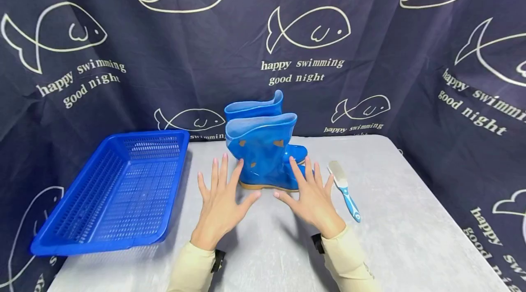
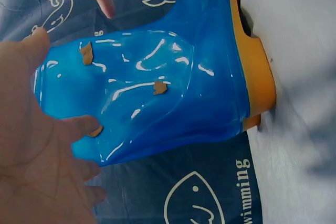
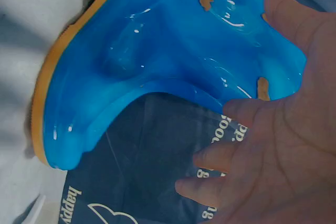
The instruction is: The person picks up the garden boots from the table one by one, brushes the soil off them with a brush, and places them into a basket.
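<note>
Two blue rain boots stand upright side by side on the table, toes to the right. The nearer boot [image 1: 263, 159] has a tan sole and several brown patches [image 2: 159, 87] on its shaft; it covers much of the farther boot [image 1: 252, 108]. My left hand [image 1: 222, 205] is spread in front of the boot's heel side, holding nothing. Fingers apart, my right hand [image 1: 314, 196] is in front of the toe side, also holding nothing. Both wrist views show the palms facing the nearer boot. To the right of my right hand lies a brush [image 1: 344, 189] with a blue and white handle.
A blue plastic basket [image 1: 176, 182] with perforated walls sits on the left of the grey-white table [image 1: 411, 237]. Behind the table hangs a dark blue curtain [image 1: 230, 68] with white fish drawings and lettering, which also runs along both sides.
</note>
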Tool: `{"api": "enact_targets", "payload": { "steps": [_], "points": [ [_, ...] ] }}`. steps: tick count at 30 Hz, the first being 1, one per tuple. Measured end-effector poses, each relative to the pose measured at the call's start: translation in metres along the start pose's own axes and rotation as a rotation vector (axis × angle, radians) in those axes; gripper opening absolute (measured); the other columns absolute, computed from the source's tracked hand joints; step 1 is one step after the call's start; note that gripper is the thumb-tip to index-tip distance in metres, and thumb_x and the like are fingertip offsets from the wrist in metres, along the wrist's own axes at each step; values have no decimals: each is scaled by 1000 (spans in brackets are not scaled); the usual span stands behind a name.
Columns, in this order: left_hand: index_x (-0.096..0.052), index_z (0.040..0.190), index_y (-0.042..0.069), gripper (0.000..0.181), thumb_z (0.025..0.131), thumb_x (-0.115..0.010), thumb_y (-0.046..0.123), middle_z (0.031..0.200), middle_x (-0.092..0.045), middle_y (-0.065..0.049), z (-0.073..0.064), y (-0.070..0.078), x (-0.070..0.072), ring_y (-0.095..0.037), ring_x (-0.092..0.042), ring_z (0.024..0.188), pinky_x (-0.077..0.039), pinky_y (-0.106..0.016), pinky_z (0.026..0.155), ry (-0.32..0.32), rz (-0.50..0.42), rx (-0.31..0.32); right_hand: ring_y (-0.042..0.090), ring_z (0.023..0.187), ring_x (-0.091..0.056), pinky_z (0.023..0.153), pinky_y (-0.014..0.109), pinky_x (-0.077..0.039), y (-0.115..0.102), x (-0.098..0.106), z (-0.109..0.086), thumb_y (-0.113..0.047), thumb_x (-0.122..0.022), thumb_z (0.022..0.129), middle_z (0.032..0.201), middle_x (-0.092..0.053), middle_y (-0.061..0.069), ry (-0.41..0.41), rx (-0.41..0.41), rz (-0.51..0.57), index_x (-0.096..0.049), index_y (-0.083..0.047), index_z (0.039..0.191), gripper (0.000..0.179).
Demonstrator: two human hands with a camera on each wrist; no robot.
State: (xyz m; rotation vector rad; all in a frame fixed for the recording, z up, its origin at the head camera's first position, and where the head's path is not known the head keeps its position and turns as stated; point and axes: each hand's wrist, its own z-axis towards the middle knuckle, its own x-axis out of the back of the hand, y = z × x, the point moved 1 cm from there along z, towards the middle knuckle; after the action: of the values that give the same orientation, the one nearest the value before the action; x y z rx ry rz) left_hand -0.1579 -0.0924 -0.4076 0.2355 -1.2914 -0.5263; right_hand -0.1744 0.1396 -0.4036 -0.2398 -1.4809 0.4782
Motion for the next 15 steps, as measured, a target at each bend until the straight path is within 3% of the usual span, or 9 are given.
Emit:
{"api": "enact_targets", "payload": {
  "steps": [3, 8, 12, 15],
  "points": [
    [-20, 162, 28, 89, 91, -56, 69, 172, -5, -12, 2, 1, 1, -37, 4, 159, 12, -74, 116, 48, -35, -6, 51, 155, -4, 113, 81, 4, -1, 6, 1, -69, -61, 88, 169, -8, 22, -2, -18, -25, -15, -27, 162, 97],
    [-12, 163, 23, 93, 92, -64, 54, 171, -10, -12, 8, -4, 6, -39, 1, 159, 8, -72, 116, 173, -212, -19, 54, 148, -28, 114, 80, -8, 3, 23, 7, -67, -60, 89, 162, -31, 27, 18, -50, -97, -29, -16, 159, 92],
    [-7, 163, 20, 95, 93, -66, 45, 171, -12, -9, 20, -9, 12, -37, -5, 158, 3, -69, 117, 261, -353, -64, 52, 145, -36, 113, 78, -19, 15, 34, 9, -64, -61, 90, 157, -39, 28, 28, -71, -130, -39, -11, 154, 86],
    [-7, 163, 18, 94, 94, -64, 48, 170, -15, -8, 29, -14, 15, -36, -13, 156, 0, -67, 118, 291, -388, -94, 50, 142, -41, 110, 76, -28, 27, 37, 5, -60, -63, 90, 153, -44, 29, 51, -69, -149, -45, -8, 150, 82]
  ]
}}
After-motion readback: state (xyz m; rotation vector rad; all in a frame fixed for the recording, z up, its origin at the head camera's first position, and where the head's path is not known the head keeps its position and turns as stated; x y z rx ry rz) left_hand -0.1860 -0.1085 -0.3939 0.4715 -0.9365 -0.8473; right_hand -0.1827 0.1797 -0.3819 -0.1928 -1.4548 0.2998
